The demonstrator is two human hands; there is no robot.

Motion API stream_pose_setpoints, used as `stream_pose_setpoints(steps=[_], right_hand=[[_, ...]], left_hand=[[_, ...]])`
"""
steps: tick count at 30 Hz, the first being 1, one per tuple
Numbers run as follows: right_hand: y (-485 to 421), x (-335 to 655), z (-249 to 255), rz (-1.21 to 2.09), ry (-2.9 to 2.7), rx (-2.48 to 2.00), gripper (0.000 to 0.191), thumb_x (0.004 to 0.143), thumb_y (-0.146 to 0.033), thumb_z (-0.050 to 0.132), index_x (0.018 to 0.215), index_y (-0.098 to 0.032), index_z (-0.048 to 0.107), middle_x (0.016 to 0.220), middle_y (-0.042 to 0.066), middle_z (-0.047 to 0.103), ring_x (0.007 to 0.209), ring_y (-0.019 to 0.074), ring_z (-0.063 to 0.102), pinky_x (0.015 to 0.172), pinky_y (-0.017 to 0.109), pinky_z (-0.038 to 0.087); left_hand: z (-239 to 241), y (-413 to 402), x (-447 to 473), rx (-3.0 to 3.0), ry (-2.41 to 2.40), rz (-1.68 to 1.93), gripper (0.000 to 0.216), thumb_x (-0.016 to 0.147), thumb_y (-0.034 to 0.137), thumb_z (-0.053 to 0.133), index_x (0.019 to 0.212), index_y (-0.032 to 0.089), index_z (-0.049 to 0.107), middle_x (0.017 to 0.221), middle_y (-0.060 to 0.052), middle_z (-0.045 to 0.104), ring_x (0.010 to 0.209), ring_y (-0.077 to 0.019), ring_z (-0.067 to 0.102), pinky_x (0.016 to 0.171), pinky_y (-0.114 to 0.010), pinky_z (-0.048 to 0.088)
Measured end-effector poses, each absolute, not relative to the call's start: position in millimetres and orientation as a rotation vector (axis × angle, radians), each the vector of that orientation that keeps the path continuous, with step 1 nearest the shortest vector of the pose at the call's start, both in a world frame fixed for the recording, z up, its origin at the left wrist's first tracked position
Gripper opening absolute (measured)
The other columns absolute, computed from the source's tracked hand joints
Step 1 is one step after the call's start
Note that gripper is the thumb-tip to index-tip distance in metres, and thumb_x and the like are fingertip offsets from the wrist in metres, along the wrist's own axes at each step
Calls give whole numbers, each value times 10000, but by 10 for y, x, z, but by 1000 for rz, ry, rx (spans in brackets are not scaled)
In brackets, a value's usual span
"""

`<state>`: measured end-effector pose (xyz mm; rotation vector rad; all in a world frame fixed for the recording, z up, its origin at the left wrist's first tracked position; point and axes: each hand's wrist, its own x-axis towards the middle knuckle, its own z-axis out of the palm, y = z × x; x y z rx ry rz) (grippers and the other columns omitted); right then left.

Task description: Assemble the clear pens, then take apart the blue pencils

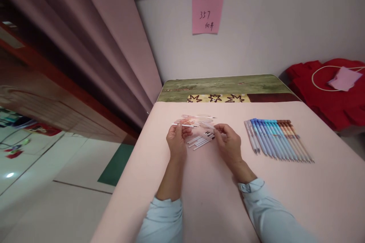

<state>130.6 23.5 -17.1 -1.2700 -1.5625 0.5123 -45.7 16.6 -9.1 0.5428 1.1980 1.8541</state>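
My left hand (176, 141) is closed in a pinch on a thin white pen refill (185, 125) that points right. My right hand (228, 142) is closed on a clear pen barrel (207, 125) just right of that refill. Between and below the hands lies a small loose heap of white refills (199, 141). A few clear pinkish pen barrels (196, 117) lie just beyond the hands on the pink tabletop (205, 197). To the right, a neat row of several assembled pens (278, 139), blue to brown, lies side by side.
A pink note (207, 12) is stuck on the wall ahead. A green patterned surface (225, 88) adjoins the table's far edge. Red cloth with a white cord and pink paper (330, 87) lies at the right. A curtain (94, 45) hangs left, above the tiled floor.
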Motion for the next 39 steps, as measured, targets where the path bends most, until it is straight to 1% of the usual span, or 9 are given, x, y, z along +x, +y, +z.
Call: stream_pose_setpoints(steps=[4, 14, 24, 29, 32, 35, 39], right_hand=[[219, 1303, -165, 587, -1599, -1237, 159, 885, -331, 572, 954, -222, 663, 844, 27, 695, 796, 189, 642, 683, 287, 496], [205, 1300, -165, 605, -1620, -1198, 149, 885, -329, 583, 946, -222, 667, 842, 24, 693, 788, 180, 641, 677, 278, 498], [202, 1290, -146, 611, -1662, -1146, 111, 874, -282, 595, 936, -219, 663, 836, 23, 689, 778, 178, 642, 705, 286, 508], [216, 1284, -158, 590, -1690, -1085, 149, 860, -246, 596, 986, -218, 671, 852, 32, 693, 783, 185, 641, 758, 316, 519], [224, 1273, -163, 597, -1716, -1052, 148, 855, -234, 602, 976, -220, 685, 867, 39, 701, 790, 187, 642, 771, 324, 523], [226, 1263, -159, 619, -1726, -1048, 136, 852, -252, 625, 965, -221, 694, 869, 41, 706, 782, 186, 643, 758, 321, 529], [228, 1264, -158, 633, -1743, -1048, 121, 854, -307, 660, 933, -225, 702, 840, 40, 712, 756, 184, 642, 732, 315, 532]], left_hand=[[-92, 167, -453, 527, 1190, 1850, 379, 749, 475, 756, 821, 144, 587, 677, -14, 688, 580, -114, 663, 585, -238, 557], [-140, 179, -486, 541, 1188, 1875, 381, 762, 478, 747, 848, 146, 583, 687, -5, 683, 610, -121, 679, 597, -241, 560], [-59, 139, -433, 569, 1181, 1801, 356, 753, 455, 754, 825, 141, 602, 678, 0, 670, 577, -105, 645, 565, -222, 545], [-18, 119, -403, 628, 1170, 1743, 336, 747, 446, 755, 809, 150, 609, 641, 13, 649, 559, -106, 626, 539, -218, 531], [-30, 110, -393, 688, 1170, 1700, 313, 753, 434, 753, 803, 151, 628, 649, 11, 647, 571, -106, 618, 553, -225, 532], [-45, 103, -386, 786, 1191, 1644, 280, 763, 409, 752, 817, 144, 677, 645, 11, 633, 575, -89, 594, 575, -209, 515], [-36, 93, -379, 929, 1204, 1540, 257, 765, 393, 750, 826, 147, 707, 620, 12, 619, 554, -84, 570, 556, -200, 476]])
